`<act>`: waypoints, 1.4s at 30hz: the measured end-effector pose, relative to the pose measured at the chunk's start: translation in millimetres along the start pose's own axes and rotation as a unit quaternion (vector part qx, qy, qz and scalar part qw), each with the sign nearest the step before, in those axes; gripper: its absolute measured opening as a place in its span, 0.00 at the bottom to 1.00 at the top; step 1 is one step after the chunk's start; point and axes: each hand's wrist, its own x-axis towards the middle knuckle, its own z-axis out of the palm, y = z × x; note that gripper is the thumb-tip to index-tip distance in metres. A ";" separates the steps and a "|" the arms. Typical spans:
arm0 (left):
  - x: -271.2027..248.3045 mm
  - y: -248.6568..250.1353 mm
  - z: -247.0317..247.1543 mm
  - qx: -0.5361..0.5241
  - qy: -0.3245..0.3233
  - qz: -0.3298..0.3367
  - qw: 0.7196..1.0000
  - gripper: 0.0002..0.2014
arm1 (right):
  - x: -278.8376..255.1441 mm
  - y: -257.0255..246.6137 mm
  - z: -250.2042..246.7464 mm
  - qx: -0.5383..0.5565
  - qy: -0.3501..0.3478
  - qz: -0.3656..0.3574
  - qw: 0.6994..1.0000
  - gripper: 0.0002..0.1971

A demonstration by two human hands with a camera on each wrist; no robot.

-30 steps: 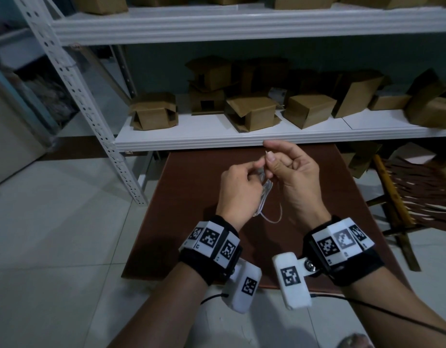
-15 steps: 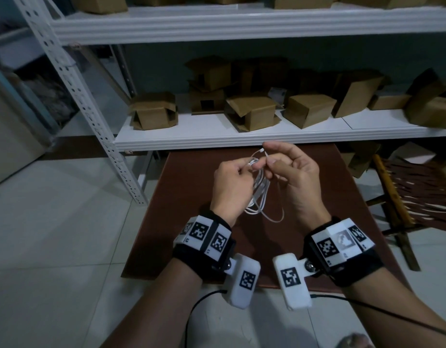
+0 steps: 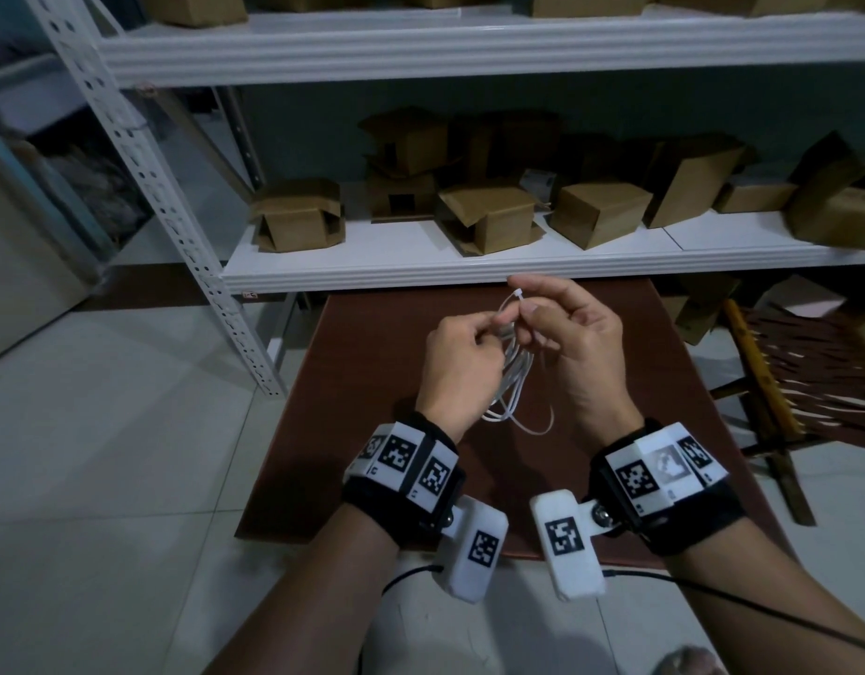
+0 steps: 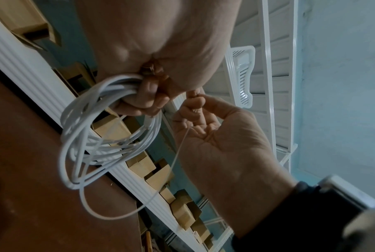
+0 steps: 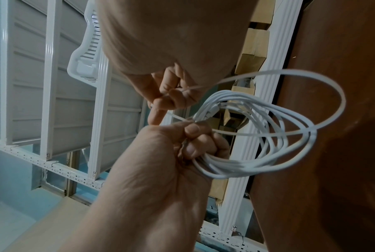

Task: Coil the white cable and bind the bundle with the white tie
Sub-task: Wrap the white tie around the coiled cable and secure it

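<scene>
The white cable (image 3: pixel 514 382) hangs as a loose coil of several loops over the brown table (image 3: pixel 367 382). My left hand (image 3: pixel 489 332) grips the top of the coil (image 4: pixel 96 136) in its curled fingers. Just to the right and slightly higher, my right hand (image 3: pixel 527 306) pinches the thin white tie (image 3: pixel 517 294) between thumb and forefinger, beside the left fist. In the left wrist view the tie's (image 4: pixel 178 153) tail runs down past the right palm. In the right wrist view the tie (image 5: pixel 178 118) stretches from the right fingertips (image 5: pixel 160 102) to the gripped coil (image 5: pixel 268 136).
A white metal shelf (image 3: pixel 421 275) with several brown cardboard boxes (image 3: pixel 489 221) stands just beyond the table's far edge. Its perforated upright (image 3: pixel 192 246) slants at the left. A wooden slatted frame (image 3: pixel 810 372) lies on the tiled floor to the right.
My left hand has dropped and shifted left a little, so the coil hangs out longer between the hands. The tie now arches in a small loop from the left fist to the right fingertips.
</scene>
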 end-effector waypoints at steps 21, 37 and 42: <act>-3.8 5.7 2.7 0.022 0.010 -0.006 1.000 0.16 | -1.6 -0.1 4.7 0.055 0.010 0.038 0.998 0.04; -12.3 19.7 1.3 0.015 -0.011 -0.014 1.000 0.22 | -4.2 -5.0 5.9 0.080 -0.011 0.046 0.996 0.08; -12.1 20.6 3.3 0.034 -0.004 -0.014 0.999 0.20 | -3.6 -5.5 3.2 0.067 -0.035 0.040 0.996 0.08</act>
